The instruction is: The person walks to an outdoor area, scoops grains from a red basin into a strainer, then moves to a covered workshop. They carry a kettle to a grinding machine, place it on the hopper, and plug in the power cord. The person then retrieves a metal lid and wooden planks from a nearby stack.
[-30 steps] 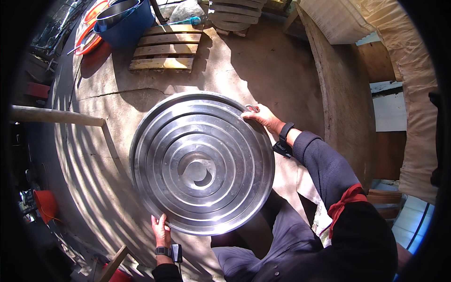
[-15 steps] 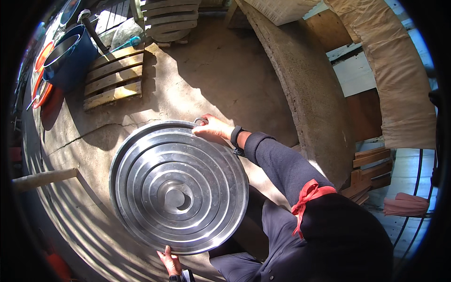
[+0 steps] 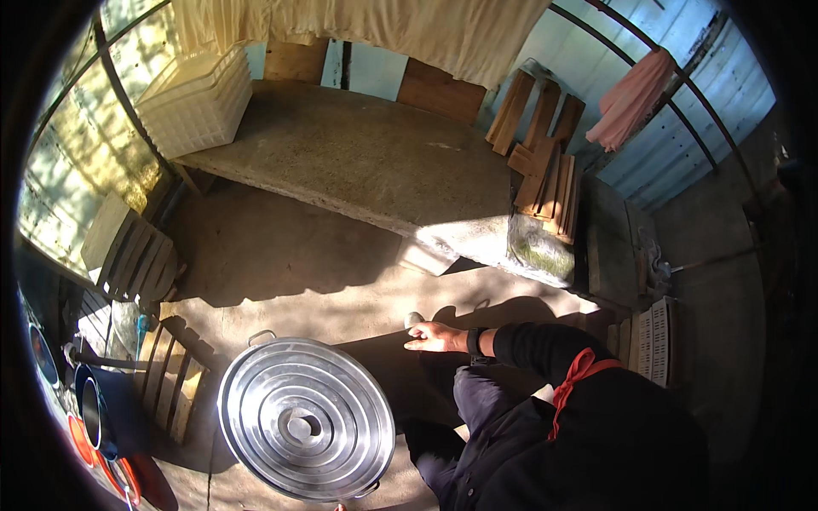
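Note:
A large round metal pot (image 3: 247, 426) stands on the floor, covered by a ringed metal lid (image 3: 336, 392) with a round knob in its middle. One loop handle (image 3: 262, 336) sticks out at its far side, another near its lower right rim. My right hand (image 3: 434, 335), with a dark wristband, is off the pot, to the right of it above the shaded floor. Its fingers are curled together; a small greyish thing shows at the fingertips, too unclear to name. Of my left hand (image 3: 342, 508) only a fingertip shows at the lower edge, just below the pot.
A long concrete ledge (image 3: 366, 162) runs across the back, bearing stacked white crates (image 3: 196, 102) and wooden slats (image 3: 545, 183). At left are a wooden pallet (image 3: 169, 379), a blue bucket (image 3: 92, 409) and orange basins (image 3: 119, 477). A white slotted crate (image 3: 654, 341) stands at right.
My view has swung to the right, bringing the ledge across the back. My right hand has let go of the pot's far handle and moved right. My left hand has mostly left the picture.

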`<state>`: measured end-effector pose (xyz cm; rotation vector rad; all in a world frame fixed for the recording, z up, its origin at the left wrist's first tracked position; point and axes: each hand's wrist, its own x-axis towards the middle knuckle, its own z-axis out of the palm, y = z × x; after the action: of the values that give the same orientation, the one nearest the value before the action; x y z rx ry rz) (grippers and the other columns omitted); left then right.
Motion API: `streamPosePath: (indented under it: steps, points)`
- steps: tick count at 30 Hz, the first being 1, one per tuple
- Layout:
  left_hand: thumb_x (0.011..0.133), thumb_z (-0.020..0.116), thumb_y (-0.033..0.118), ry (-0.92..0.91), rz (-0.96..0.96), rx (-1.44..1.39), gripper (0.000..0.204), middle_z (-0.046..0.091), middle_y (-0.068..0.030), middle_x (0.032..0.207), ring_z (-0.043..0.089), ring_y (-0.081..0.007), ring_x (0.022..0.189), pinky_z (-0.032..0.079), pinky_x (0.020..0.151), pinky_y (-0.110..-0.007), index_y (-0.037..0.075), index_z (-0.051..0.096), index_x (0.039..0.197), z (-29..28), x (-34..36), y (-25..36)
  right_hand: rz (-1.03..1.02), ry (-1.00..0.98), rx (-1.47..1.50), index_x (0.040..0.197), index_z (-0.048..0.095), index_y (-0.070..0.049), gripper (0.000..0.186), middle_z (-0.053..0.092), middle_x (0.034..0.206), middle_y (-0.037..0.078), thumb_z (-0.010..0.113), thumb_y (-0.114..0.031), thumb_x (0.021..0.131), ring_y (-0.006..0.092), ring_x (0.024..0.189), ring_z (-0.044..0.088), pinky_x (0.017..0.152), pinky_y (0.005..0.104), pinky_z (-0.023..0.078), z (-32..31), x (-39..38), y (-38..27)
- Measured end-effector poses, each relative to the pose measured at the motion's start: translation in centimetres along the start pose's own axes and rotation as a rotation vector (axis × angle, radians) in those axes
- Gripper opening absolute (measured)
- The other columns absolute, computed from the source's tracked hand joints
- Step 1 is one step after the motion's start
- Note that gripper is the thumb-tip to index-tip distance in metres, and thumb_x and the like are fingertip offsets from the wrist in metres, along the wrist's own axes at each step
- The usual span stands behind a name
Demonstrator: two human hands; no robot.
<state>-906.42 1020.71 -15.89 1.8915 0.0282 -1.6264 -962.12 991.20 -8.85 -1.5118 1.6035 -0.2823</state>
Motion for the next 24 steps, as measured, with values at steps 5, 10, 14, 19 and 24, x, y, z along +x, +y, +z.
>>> streamPosePath:
  steps: [5, 10, 14, 19, 24]
  points:
    - [0.087, 0.061, 0.021, -0.009, 0.056, 0.134, 0.05, 0.049, -0.0087, 0.119, 0.051, -0.0257, 0.107, 0.045, 0.088, -0.045, 0.01, 0.036, 0.129, 3.6, -1.2, 6.3, 0.319, 0.083, 0.24, 0.065, 0.061, -0.003, 0.055, 0.054, 0.057, 0.01, 0.059, -0.054, 0.084, 0.0227, 0.056, 0.052, 0.059, 0.0366, 0.041, -4.3, -22.9, 10.8]
    - [0.086, 0.059, 0.018, -0.179, 0.185, 0.303, 0.031, 0.055, -0.0089, 0.104, 0.056, -0.025, 0.096, 0.047, 0.081, -0.041, 0.009, 0.045, 0.113, 16.3, -0.6, 10.9, 0.659, 0.206, 0.432, 0.063, 0.061, -0.006, 0.051, 0.051, 0.057, 0.001, 0.058, -0.053, 0.084, 0.0121, 0.057, 0.048, 0.056, 0.0315, 0.038, -6.6, -37.7, 16.2]
    - [0.086, 0.057, 0.016, -0.435, 0.298, 0.404, 0.017, 0.059, -0.009, 0.093, 0.06, -0.0244, 0.088, 0.048, 0.076, -0.038, 0.009, 0.052, 0.1, 30.8, -4.5, 11.4, 0.721, 0.302, 0.535, 0.053, 0.049, -0.009, 0.054, 0.041, 0.052, -0.003, 0.057, -0.051, 0.085, 0.0085, 0.051, 0.038, 0.05, 0.0303, 0.03, -7.5, -43.9, 21.8]
    - [0.089, 0.054, 0.015, -0.622, 0.269, 0.602, 0.017, 0.062, -0.0094, 0.095, 0.062, -0.0208, 0.085, 0.05, 0.072, -0.03, 0.003, 0.054, 0.102, 48.4, -16.1, 6.9, 0.718, 0.437, 0.692, 0.062, 0.058, -0.007, 0.049, 0.05, 0.057, -0.002, 0.059, -0.05, 0.085, 0.0102, 0.057, 0.047, 0.056, 0.0308, 0.038, -11.1, -48.8, 27.2]
    - [0.09, 0.056, 0.017, -0.713, 0.213, 0.721, 0.02, 0.063, -0.0105, 0.101, 0.062, -0.0229, 0.09, 0.05, 0.073, -0.031, 0.005, 0.057, 0.105, 60.0, -22.7, 0.3, 0.595, 0.425, 0.589, 0.084, 0.063, -0.004, 0.045, 0.061, 0.078, 0.003, 0.063, -0.048, 0.083, 0.012, 0.074, 0.056, 0.069, 0.0306, 0.046, -16.5, -51.5, 35.7]
